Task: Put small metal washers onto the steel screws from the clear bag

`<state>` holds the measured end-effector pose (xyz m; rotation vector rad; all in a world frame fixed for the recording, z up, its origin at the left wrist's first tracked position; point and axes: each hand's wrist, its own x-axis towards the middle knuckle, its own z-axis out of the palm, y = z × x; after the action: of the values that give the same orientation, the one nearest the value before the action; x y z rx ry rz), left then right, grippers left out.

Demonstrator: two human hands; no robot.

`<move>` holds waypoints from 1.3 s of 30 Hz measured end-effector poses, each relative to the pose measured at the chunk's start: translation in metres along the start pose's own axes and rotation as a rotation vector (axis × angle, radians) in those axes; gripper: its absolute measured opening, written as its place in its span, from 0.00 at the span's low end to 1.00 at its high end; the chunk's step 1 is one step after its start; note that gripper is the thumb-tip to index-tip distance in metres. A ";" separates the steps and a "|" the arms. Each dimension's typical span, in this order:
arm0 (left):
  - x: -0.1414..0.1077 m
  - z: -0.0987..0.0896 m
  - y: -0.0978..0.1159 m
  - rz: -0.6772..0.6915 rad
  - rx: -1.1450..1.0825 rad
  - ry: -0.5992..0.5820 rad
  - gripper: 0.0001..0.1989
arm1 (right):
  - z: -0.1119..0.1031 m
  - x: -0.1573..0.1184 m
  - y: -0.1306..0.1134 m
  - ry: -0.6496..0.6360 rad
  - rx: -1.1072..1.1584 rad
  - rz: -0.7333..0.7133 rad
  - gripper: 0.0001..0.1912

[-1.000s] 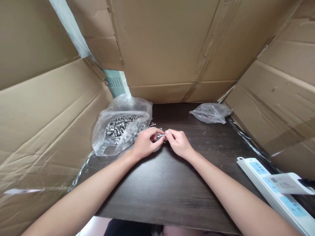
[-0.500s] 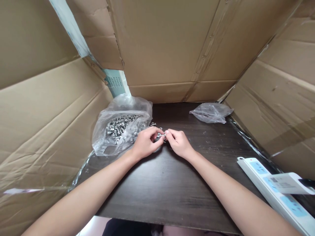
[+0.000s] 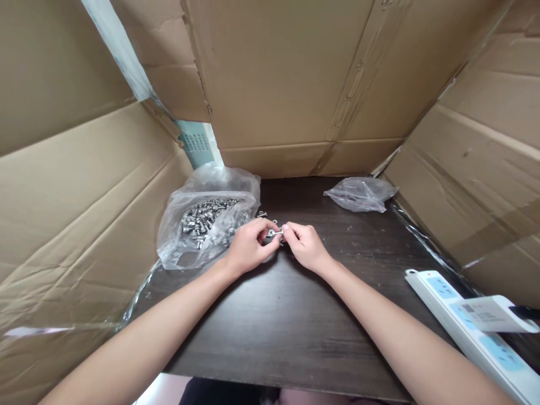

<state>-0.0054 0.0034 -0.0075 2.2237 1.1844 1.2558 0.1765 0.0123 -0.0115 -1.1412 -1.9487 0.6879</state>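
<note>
Over the middle of the dark table (image 3: 270, 326), my left hand (image 3: 252, 243) pinches a small silver bolt (image 3: 277, 233) between thumb and forefinger. My right hand (image 3: 307, 243) meets it from the other side, its thumb and forefinger closed on the bolt's right end. Whether a nut or washer sits on that end is hidden by the fingertips. A few loose metal pieces (image 3: 262, 214) lie just beyond my left hand. Left of it, an open clear plastic bag (image 3: 172, 247) holds many silver bolts (image 3: 203, 219).
At the back right lies a crumpled clear plastic bag (image 3: 359, 194). A white power strip (image 3: 468, 332) with a tag (image 3: 485, 314) runs along the right edge. Cardboard walls (image 3: 287, 84) enclose the table at the back and both sides.
Both hands keep nearly the same place and grip on the bolt. The whole view has shifted very slightly.
</note>
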 end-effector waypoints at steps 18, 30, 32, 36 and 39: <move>0.001 -0.001 -0.002 -0.005 0.005 0.008 0.05 | -0.005 -0.002 -0.004 -0.013 0.123 0.019 0.08; 0.000 -0.001 -0.003 0.024 -0.008 -0.019 0.05 | -0.005 -0.001 -0.004 -0.047 0.104 0.028 0.12; 0.000 -0.001 -0.004 0.033 -0.019 -0.018 0.05 | -0.005 -0.001 -0.004 -0.053 0.104 0.023 0.12; 0.000 -0.001 -0.004 0.048 -0.034 -0.016 0.05 | -0.005 -0.001 -0.003 -0.055 0.103 0.026 0.13; 0.000 -0.001 -0.004 0.044 -0.024 -0.011 0.05 | -0.005 -0.001 -0.003 -0.060 0.100 0.023 0.14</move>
<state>-0.0080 0.0053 -0.0093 2.2479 1.1161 1.2667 0.1797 0.0102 -0.0069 -1.0950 -1.9308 0.8316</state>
